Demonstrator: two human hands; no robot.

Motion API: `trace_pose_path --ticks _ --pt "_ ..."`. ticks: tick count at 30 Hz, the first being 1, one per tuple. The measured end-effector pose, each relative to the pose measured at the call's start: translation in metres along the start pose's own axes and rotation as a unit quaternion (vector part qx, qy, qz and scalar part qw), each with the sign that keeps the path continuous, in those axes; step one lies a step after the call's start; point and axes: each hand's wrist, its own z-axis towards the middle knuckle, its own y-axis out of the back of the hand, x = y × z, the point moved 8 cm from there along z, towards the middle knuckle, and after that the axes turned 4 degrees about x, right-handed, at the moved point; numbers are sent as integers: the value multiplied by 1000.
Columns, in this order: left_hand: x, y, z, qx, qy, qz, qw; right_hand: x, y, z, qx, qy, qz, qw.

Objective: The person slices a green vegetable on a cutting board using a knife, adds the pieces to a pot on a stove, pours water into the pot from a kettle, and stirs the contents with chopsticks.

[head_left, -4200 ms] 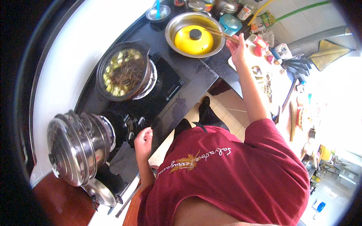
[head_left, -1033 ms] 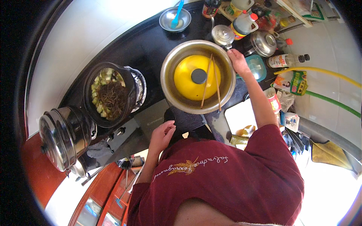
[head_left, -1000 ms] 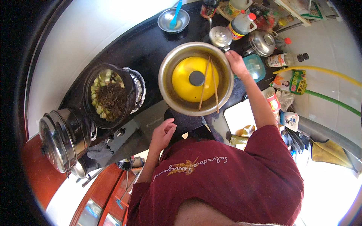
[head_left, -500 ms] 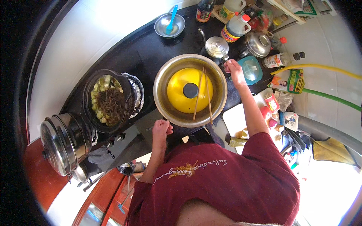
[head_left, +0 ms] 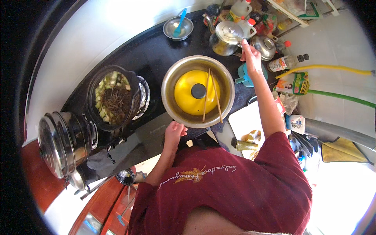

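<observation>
My right hand (head_left: 252,56) is closed round the handle of a small steel spouted pot (head_left: 227,35), lidded and shiny. The pot is raised above the dark counter, near the bottles. My left hand (head_left: 174,135) hangs with curled fingers at the near rim of a wide steel basin (head_left: 167,103); whether it touches the rim I cannot tell. Inside the basin sits a yellow lid (head_left: 184,96) with a black knob. A pair of chopsticks (head_left: 216,96) leans across the lid and the basin's near rim.
To the left stand a black pot (head_left: 113,100) of chopped greens and brown strands, and a stacked steamer (head_left: 58,145). Behind is a bowl (head_left: 167,29) with a blue brush (head_left: 180,23). On the right are a turquoise container (head_left: 244,76), a cutting board (head_left: 239,121) and a sauce bottle (head_left: 284,62).
My right hand has lifted the spouted pot up off the counter, moving it away from me. My left hand has shifted slightly right, still curled.
</observation>
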Motion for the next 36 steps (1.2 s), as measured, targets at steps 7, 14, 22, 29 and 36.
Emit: trace_pose_path --ticks 7,14,22,29,36 --pt "18 -56 -20 236 -20 169 957 58 -25 -22 47 33 -18 998" --pt "29 -2 -35 217 -48 83 971 140 -94 -77 171 66 -67 981" --pt "92 137 -86 -16 7 -31 999 188 -147 -109 248 101 -262 927" --pt "111 168 -117 -59 -9 -146 988 215 -183 -127 251 164 -360 884" --pt "93 181 -125 -73 -52 -161 983 231 -203 -133 224 151 -437 858"
